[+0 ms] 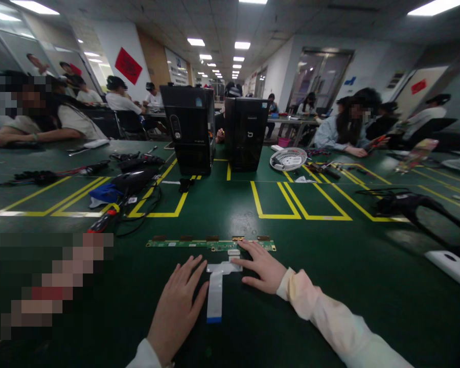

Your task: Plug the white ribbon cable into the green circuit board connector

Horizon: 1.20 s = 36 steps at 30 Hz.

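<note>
A long, narrow green circuit board lies across the green table in front of me. Below it is a white flat ribbon cable with a blue end toward me and a bent upper part near the board's connector. My right hand has its fingers spread, the fingertips at the board's lower edge and at the upper part of the cable. To the left of the cable rests my left hand, palm down with fingers stretched out, its fingertips close to the cable. Neither hand grips anything.
Two black computer towers stand at the back. A white basket with small parts is right of them. Black cables and a blue-and-black tool lie at left, near a red-handled screwdriver. A black frame sits at right. Several people work around.
</note>
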Motion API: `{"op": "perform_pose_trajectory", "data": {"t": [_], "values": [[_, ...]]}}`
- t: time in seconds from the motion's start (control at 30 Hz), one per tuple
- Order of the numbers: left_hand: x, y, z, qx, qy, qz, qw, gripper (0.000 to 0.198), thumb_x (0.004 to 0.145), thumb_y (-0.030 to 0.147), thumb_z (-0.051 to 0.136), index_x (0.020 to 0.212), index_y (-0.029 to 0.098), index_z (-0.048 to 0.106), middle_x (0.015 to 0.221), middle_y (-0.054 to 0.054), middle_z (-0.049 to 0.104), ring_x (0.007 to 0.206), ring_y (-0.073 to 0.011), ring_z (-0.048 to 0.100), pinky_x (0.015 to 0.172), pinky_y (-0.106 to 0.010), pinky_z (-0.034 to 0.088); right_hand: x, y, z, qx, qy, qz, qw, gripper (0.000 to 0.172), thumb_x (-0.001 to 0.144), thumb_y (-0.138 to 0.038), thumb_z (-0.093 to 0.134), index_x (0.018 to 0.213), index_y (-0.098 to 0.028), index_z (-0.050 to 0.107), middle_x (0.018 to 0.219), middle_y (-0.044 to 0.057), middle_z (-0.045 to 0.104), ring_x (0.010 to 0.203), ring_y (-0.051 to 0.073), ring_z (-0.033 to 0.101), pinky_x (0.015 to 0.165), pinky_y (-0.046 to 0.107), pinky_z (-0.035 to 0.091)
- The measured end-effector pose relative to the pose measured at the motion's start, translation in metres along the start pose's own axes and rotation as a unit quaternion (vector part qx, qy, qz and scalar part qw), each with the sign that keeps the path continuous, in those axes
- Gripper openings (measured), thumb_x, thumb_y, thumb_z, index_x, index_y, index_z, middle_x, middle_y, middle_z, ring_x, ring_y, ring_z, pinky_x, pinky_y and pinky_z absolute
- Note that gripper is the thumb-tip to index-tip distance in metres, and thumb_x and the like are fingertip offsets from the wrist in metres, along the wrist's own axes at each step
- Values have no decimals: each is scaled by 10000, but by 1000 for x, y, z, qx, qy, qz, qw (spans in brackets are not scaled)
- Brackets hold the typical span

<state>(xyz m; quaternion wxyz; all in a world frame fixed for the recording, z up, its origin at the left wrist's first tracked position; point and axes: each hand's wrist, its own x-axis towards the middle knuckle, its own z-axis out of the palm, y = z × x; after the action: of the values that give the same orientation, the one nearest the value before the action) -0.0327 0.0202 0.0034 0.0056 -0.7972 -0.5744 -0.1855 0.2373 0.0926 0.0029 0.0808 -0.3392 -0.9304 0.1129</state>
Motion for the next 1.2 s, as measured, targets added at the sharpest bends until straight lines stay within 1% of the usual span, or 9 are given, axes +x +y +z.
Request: {"op": "perform_pose_trajectory", "data": {"t": [0.1, 0.2, 0.33, 0.5, 0.67, 0.77, 0.9, 1.03, 1.2], "values": [[-21, -23, -1, 21, 14, -39, 999, 484, 917, 422, 393, 1359, 234, 452, 1406, -75, 489, 1291, -261, 450, 1052, -499, 386, 2, -2, -2, 5, -11, 18, 1000, 552, 898, -496, 479, 1413, -313, 399, 1529, 103, 214, 1407, 295, 164, 1125, 537, 141], [-38, -47, 3, 47, 24, -77, 996, 497, 905, 437, 382, 1322, 196, 504, 1368, -103, 523, 1247, -283, 496, 1026, -490, 410, 3, -4, -3, 4, -13, 30, 999, 546, 893, -479, 497, 1407, -319, 404, 1517, 104, 247, 1403, 285, 182, 1126, 538, 132], [-50, -69, 7, 82, 30, -94, 992, 526, 899, 454, 355, 1287, 153, 541, 1337, -139, 544, 1226, -304, 510, 1034, -506, 387, 4, -7, -4, -3, -18, 29, 999, 547, 896, -473, 495, 1411, -315, 397, 1518, 105, 247, 1407, 281, 169, 1125, 550, 111], [-50, -71, 9, 95, 29, -88, 991, 522, 908, 448, 334, 1273, 145, 553, 1329, -143, 551, 1238, -300, 499, 1046, -507, 368, 4, -4, -1, -8, -19, 23, 1000, 557, 898, -488, 481, 1415, -302, 391, 1530, 106, 215, 1410, 284, 155, 1123, 557, 103], [-48, -69, 11, 95, 29, -88, 991, 526, 914, 442, 325, 1289, 141, 538, 1341, -144, 540, 1250, -298, 487, 1058, -509, 352, 1, -2, -2, 5, -31, 13, 999, 630, 881, -532, 483, 1442, -280, 350, 1541, 118, 176, 1412, 304, 136, 1120, 554, 121], [-48, -69, 10, 83, 24, -96, 992, 518, 917, 429, 324, 1307, 152, 521, 1354, -134, 530, 1263, -292, 475, 1061, -512, 348, -5, -4, -5, 9, -40, 21, 999, 664, 866, -570, 483, 1447, -282, 339, 1540, 127, 176, 1411, 319, 132, 1111, 570, 128], [-49, -68, 8, 70, 17, -103, 992, 513, 913, 427, 344, 1314, 155, 514, 1355, -133, 529, 1263, -296, 475, 1057, -520, 352, -31, -7, -4, -2, -39, 45, 998, 666, 861, -588, 475, 1446, -302, 336, 1538, 130, 182, 1406, 333, 148, 1094, 602, 149], [-48, -67, 8, 70, 23, -101, 992, 498, 917, 414, 335, 1305, 162, 520, 1351, -123, 535, 1269, -281, 471, 1061, -505, 352, -78, -3, 5, -34, -14, 79, 996, 672, 869, -580, 467, 1460, -308, 299, 1545, 118, 161, 1403, 342, 153, 1085, 624, 161], [-48, -68, 10, 83, 19, -95, 992, 509, 914, 423, 335, 1300, 151, 525, 1345, -134, 538, 1259, -291, 479, 1061, -505, 351, -141, 2, 11, -85, 15, 182, 980, 642, 879, -564, 453, 1459, -346, 286, 1544, 87, 177, 1391, 333, 208, 1064, 625, 241]]}}
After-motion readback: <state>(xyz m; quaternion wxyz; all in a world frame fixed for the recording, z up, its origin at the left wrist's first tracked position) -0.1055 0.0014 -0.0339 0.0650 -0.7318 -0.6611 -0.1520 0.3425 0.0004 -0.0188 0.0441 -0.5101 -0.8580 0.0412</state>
